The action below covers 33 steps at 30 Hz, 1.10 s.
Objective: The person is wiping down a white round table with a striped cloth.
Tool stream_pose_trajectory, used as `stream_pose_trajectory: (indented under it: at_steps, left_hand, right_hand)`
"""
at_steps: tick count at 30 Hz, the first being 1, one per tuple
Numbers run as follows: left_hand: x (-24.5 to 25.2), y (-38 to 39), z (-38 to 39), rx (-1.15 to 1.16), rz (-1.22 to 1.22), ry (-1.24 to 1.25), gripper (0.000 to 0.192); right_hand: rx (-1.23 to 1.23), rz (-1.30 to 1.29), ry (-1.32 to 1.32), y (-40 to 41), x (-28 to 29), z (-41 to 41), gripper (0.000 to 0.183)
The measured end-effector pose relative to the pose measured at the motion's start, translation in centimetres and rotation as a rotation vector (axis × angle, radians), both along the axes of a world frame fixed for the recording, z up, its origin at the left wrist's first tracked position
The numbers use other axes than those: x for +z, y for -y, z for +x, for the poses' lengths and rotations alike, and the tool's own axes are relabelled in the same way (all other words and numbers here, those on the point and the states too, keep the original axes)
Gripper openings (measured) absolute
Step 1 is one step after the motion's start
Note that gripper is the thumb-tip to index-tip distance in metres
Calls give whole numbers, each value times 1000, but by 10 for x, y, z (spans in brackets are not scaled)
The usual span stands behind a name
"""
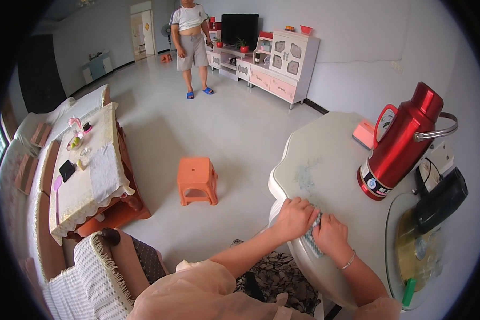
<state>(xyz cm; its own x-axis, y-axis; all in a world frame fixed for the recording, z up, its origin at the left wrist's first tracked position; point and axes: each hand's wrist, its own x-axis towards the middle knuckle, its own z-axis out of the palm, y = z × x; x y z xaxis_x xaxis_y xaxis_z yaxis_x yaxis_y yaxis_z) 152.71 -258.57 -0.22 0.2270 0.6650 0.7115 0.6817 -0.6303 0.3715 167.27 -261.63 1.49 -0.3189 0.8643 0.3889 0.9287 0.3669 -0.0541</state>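
A blue-green and white patterned cloth (313, 245) is bunched at the near edge of a pale table (336, 160) with a scalloped rim. My left hand (296, 218) grips its upper left side with curled fingers. Close beside it, my right hand (331, 235) holds the cloth from the right; a bracelet circles that wrist. Part of the cloth is hidden under both hands. Beyond them, the tabletop bears a bluish patch (307, 176). To the right stands a red thermos flask (402, 148) with a metal carrying handle.
A glass turntable (393, 240) carries a dark pitcher (442, 202) and a green object (409, 292). Behind the thermos sits a pink box (364, 134). An orange plastic stool (196, 176) stands on the floor. A person (192, 44) stands near the TV cabinet (264, 80). Left is a cloth-covered table (98, 156).
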Motion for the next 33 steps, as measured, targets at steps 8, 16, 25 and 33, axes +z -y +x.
stream_pose_trajectory:
  at_steps: [8, 16, 25, 33]
  left_hand:
    - [12, 8, 12, -470, -154, -120, 20]
    - [38, 19, 50, -810, -389, -444, 33]
    - [29, 27, 88, -795, -397, -576, 23]
    - [20, 16, 70, -609, -431, -496, 47]
  right_hand:
    - [-34, -85, -35, 47, 12, 33, 17]
    - [-245, -271, 40, 108, 26, 80, 21]
    - [-268, -255, -67, 139, 52, 70, 30]
    - [-106, -200, -52, 137, 33, 71, 54]
